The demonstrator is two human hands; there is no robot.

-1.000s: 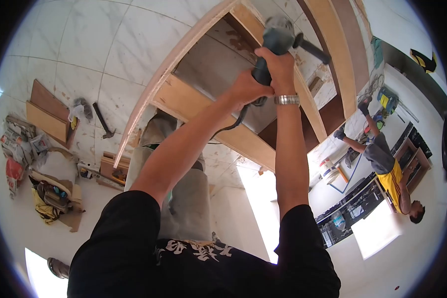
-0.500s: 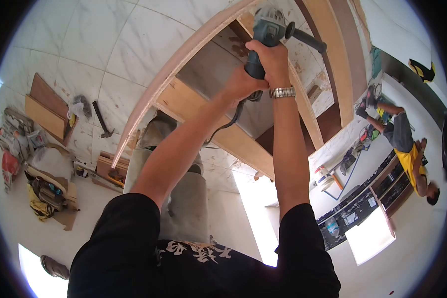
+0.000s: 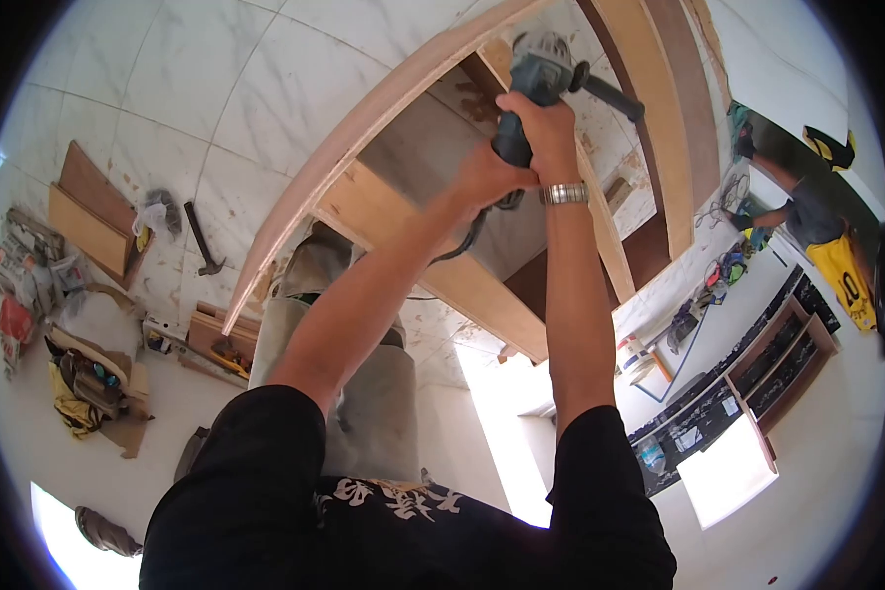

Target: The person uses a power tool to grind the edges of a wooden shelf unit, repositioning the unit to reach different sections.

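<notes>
Both my hands are closed around the body of an angle grinder [image 3: 535, 74], which has a dark side handle sticking out to the right. My right hand [image 3: 549, 126], with a metal watch on its wrist, grips it nearer the head. Lower on the body, my left hand [image 3: 494, 173] wraps the rear part, close to where the cord hangs down. The grinder is over a curved wooden frame [image 3: 649, 108], near its pale rim; whether its disc touches wood is hidden.
On the tiled floor at left lie a hammer [image 3: 203, 239], wood pieces [image 3: 93, 211] and a tool bag [image 3: 87, 379]. A co-worker in a yellow shirt [image 3: 844, 280] is at far right, above a shelf-like curved frame [image 3: 777, 354]. Cords and tools lie nearby.
The grinder and both hands have shifted slightly right and down in view. The co-worker at right has moved up and toward the view's right edge.
</notes>
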